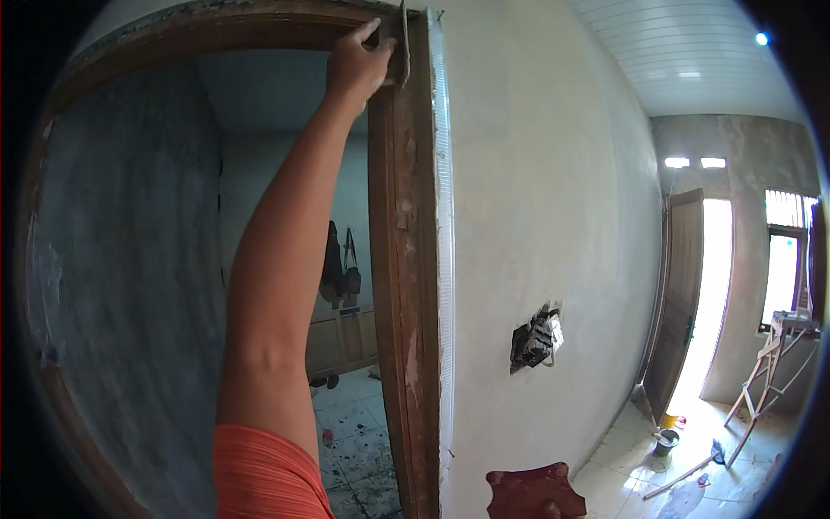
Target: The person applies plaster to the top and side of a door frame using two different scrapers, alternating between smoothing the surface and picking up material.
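My left arm, in an orange sleeve, stretches up to the top right corner of a wooden door frame (406,285). Up there my left hand (359,65) is closed around a flat plastering trowel (404,48). The thin blade shows nearly edge-on, upright against the frame beside the wall. Low in the picture, in front of the wall, a dark red board (532,493) with curved, notched edges comes up from the lower edge. A small brownish patch shows on it. Whatever supports the board is out of sight, and my right hand does not show.
A pale strip (443,216) runs down the wall's edge beside the frame. The plastered wall (536,190) has a ragged hole with an electrical box (538,337). Rightward are an open door (679,294), a bucket (666,443) and a wooden stepladder (761,381). Debris litters the tiles beyond the doorway.
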Available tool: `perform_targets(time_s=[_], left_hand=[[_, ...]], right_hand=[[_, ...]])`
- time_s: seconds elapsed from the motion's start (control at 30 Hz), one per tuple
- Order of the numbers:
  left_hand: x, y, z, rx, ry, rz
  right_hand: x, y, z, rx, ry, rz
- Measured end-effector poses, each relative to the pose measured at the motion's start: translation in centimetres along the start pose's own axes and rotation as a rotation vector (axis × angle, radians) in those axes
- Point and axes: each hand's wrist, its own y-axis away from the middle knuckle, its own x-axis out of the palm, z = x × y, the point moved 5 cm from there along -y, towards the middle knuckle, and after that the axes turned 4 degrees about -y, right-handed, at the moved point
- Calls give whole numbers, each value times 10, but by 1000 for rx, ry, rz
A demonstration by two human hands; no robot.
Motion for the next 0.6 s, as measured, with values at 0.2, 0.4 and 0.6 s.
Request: perform_targets(time_s=[0.2, 0.4, 0.6], left_hand=[[27, -36, 13, 40, -192, 11], [32, -25, -22, -74, -262, 67], [30, 49, -34, -24, -365, 114]], right_hand=[[-6, -16, 21, -121, -14, -40], [-18, -28, 10, -137, 5, -53], [0, -37, 17, -109, 12, -58]])
